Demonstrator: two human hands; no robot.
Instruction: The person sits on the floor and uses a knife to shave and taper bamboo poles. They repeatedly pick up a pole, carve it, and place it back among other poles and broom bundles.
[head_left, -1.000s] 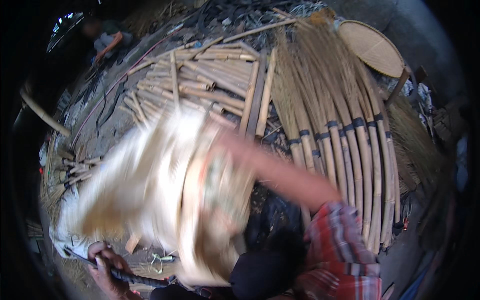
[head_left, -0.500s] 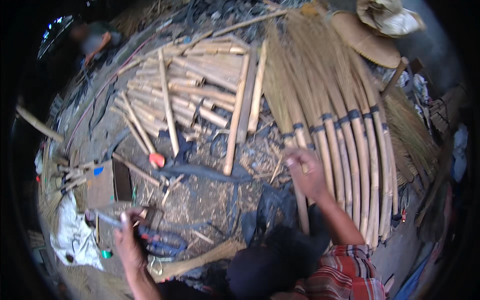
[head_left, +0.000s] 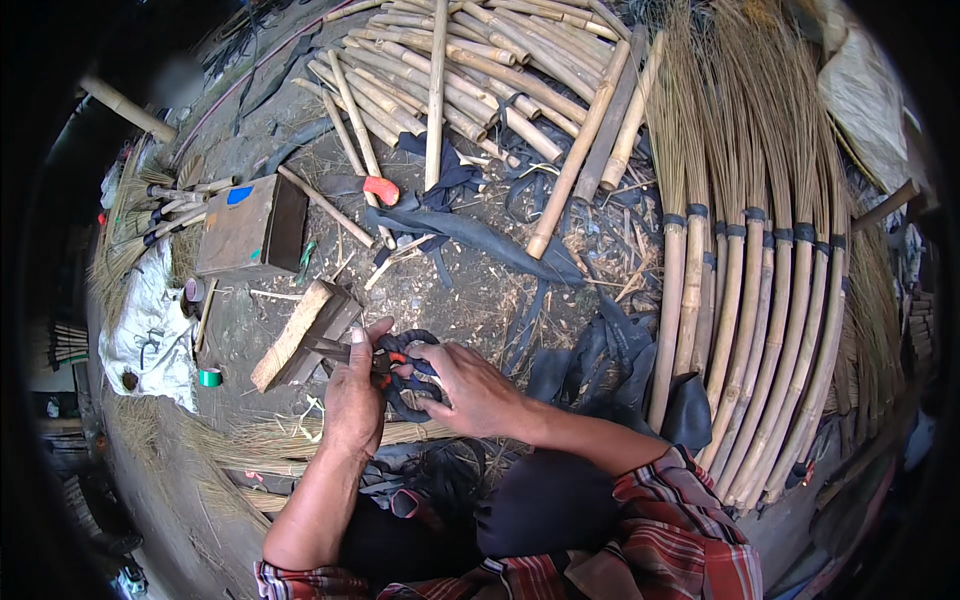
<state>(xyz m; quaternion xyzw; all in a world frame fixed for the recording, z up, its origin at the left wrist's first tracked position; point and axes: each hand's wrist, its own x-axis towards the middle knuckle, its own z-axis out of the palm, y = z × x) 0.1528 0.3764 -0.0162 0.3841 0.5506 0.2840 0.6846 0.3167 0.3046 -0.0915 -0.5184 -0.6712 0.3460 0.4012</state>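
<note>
My left hand (head_left: 355,405) grips a pair of scissors around the pivot and blades, with the thumb on top. Their dark blades (head_left: 326,348) point left, over a wooden block (head_left: 294,332) on the ground. The scissors' loop handles (head_left: 405,405), wrapped in black with some orange-red, stick out to the right. My right hand (head_left: 468,392) is at these handles with its fingers bent onto them; some fingertips are hidden. Right of my hands lies a row of grass brooms (head_left: 735,270) with bamboo handles and black bindings.
Cut bamboo poles (head_left: 480,75) are piled at the far side. A brown box (head_left: 245,235), a white sack (head_left: 150,330) and a green tape roll (head_left: 209,377) are at the left. Black rubber strips (head_left: 460,232) lie among shavings. Loose straw (head_left: 260,440) lies close to me.
My right hand has moved left from the broom handles to the scissors. My left hand has shifted right with the scissors. The view has swung, so everything sits differently in the picture.
</note>
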